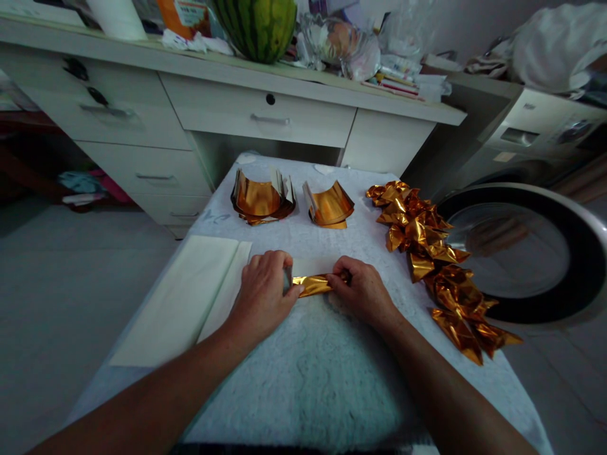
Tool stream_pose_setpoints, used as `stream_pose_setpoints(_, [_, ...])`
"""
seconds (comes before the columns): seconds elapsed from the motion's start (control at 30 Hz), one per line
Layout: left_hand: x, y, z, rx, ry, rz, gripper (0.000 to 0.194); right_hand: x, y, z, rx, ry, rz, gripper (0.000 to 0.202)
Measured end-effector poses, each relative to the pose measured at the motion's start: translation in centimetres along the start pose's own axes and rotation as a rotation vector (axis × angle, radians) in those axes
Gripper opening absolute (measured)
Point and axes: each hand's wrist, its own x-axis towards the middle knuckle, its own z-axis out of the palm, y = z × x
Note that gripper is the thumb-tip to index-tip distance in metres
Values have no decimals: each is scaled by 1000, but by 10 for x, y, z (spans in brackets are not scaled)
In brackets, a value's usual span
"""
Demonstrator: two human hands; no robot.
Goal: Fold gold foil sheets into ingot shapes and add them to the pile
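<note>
Between my two hands, low over the cloth-covered table, is a narrow folded strip of gold foil paper (313, 285). My left hand (268, 287) pinches its left end between thumb and fingers. At the other end, the fingers of my right hand (358, 287) close on the strip and partly hide it. A pale paper edge (315, 265) shows just behind the strip. Beyond my hands lie a curved stack of gold foil sheets (260, 199) and a smaller curved stack (332, 205). Folded gold foil pieces (417, 230) form a row along the table's right side.
White paper sheets (175, 291) lie left of my left hand. Behind the table stands a white drawer cabinet (294, 123) topped with a watermelon (258, 28) and a glass bowl (332, 41). At the right, a washing machine's open round door (526, 253) comes close to the table edge.
</note>
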Motion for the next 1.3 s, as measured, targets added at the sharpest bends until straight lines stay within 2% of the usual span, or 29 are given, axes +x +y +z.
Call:
stream_pose_setpoints(0.6, [-1, 4, -1, 21, -24, -34, 29, 2, -1, 3, -22, 16, 40, 10])
stream_pose_setpoints(0.93, [0, 6, -5, -10, -72, 1, 5, 2, -1, 3, -12, 17, 33, 11])
stream_pose_setpoints(1.07, [0, 5, -2, 13, -58, -22, 9, 1, -1, 3, -22, 16, 33, 11])
stream_pose_setpoints(1.3, [-1, 8, -4, 153, -7, -122, 28, 2, -1, 3, -37, 11, 42, 9])
